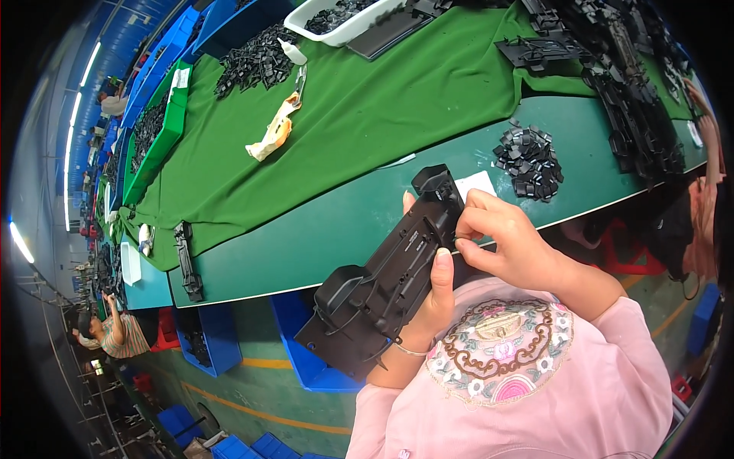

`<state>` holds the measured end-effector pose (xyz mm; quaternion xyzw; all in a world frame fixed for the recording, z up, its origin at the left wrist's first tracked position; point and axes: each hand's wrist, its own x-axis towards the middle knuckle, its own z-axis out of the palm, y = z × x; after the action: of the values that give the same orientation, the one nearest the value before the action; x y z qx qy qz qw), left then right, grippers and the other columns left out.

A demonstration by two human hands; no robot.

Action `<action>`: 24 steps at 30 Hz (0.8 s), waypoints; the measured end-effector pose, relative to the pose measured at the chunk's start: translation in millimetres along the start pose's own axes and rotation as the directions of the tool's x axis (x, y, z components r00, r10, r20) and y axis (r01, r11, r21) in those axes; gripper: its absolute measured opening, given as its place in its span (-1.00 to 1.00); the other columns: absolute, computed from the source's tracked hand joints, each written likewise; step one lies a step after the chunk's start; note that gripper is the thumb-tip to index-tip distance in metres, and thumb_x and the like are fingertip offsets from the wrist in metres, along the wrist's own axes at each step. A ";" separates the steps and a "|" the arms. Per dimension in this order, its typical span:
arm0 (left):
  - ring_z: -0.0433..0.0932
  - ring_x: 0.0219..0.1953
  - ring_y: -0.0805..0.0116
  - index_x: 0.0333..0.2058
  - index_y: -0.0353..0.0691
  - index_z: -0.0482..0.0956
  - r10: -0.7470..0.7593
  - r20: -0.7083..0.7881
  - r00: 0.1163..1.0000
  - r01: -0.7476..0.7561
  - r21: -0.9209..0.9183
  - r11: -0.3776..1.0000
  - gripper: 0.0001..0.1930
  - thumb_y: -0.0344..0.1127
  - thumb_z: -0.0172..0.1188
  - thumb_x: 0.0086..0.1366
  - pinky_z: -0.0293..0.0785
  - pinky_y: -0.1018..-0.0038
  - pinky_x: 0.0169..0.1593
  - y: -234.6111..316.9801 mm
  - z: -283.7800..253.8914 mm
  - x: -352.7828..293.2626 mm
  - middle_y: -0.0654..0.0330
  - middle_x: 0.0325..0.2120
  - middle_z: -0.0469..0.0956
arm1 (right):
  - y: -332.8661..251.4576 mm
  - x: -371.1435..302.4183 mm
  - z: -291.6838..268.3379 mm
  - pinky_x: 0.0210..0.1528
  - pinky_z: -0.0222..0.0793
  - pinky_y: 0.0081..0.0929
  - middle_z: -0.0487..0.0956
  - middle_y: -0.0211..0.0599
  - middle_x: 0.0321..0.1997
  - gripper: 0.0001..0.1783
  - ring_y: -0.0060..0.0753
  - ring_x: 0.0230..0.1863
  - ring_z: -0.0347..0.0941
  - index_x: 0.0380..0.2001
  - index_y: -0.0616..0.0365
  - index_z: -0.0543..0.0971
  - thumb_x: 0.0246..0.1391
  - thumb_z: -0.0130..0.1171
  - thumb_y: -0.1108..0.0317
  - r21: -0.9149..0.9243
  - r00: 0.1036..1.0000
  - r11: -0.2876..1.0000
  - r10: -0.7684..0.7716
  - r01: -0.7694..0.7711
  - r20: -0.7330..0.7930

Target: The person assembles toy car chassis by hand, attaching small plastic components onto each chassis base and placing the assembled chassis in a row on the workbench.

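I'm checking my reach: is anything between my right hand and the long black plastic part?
Nothing visible: your right hand is at the right edge of the long black plastic part, held in your left hand.

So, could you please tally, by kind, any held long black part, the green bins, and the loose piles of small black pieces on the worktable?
Held long black part: 1
Green bin: 1
Loose piles of small black pieces: 2
Total: 4

This looks like a factory assembly workshop: strip lights [90,65] overhead, yellow floor lines [266,363], blue bins [224,344], heaped black parts [529,162] along a green surface [306,249].
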<state>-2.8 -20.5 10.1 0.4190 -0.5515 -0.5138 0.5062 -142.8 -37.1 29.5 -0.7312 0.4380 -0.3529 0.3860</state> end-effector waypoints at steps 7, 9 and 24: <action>0.27 -0.04 0.22 -0.02 -0.52 0.13 0.146 0.188 0.971 -0.196 0.285 0.938 -0.49 -0.16 -0.25 0.21 -0.01 0.31 0.13 9.9 -1.5 3.7 -0.03 -0.12 0.30 | 1.9 1.5 0.1 -0.50 0.18 -0.46 0.25 -0.25 -0.56 -0.86 -0.29 -0.51 0.25 -0.64 0.24 0.30 -0.26 0.06 0.52 -0.007 1.000 1.000 -0.012 0.012 -0.002; 0.26 -0.03 0.21 -0.02 -0.52 0.13 0.037 0.032 0.999 -0.039 0.038 0.999 -0.49 -0.16 -0.24 0.21 -0.02 0.31 0.13 8.2 -2.5 3.7 -0.04 -0.11 0.29 | 2.0 1.9 -0.1 -0.48 0.19 -0.46 0.25 -0.26 -0.56 -0.85 -0.29 -0.50 0.26 -0.64 0.24 0.29 -0.27 0.07 0.52 -0.003 1.000 1.000 -0.017 0.017 0.005; 0.15 0.06 0.29 0.16 -0.13 -0.26 -0.203 -0.071 0.976 0.164 -0.364 0.917 -0.27 -0.08 -0.07 0.12 0.16 0.33 0.06 13.3 7.7 2.4 0.11 0.05 0.07 | 21.5 11.0 -17.9 -0.36 0.24 -0.61 0.36 -0.38 -0.40 -0.73 -0.60 -0.41 0.29 -0.31 0.26 0.35 -0.13 0.10 0.40 0.380 0.980 0.909 0.197 -0.169 -0.036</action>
<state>-10.0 -20.2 24.0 0.3975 -0.3793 -0.6271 0.5521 -161.9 -58.6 20.8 -0.5862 0.4430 -0.4188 0.5336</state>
